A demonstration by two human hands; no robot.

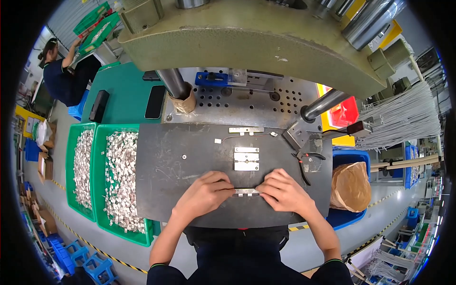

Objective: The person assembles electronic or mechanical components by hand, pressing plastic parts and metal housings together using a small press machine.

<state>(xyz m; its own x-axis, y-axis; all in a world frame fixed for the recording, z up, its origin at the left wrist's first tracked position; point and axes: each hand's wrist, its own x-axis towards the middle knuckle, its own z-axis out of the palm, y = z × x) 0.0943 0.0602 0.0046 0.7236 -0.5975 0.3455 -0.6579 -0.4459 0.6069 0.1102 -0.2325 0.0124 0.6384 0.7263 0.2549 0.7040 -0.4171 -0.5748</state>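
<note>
Both my hands hold a narrow metal strip (246,191) by its ends, low over the near part of the dark work plate (166,190). White tabs stick out along the strip's near edge. My left hand (206,194) pinches the left end, and my right hand (283,191) grips the right end; the fingers cover both tips. Just beyond them lies a silver metal block (246,159) split across the middle. Farther back is another light metal strip (246,129), with a thin wire and small white pieces (218,141) beside it.
Pliers (304,170) with dark and red handles lie at right. A washer-like ring (185,156) sits at left. Green bins (99,190) of small pale parts flank the plate. Press columns (173,84) and a heavy beam (247,50) stand ahead. Another person (61,71) sits far left.
</note>
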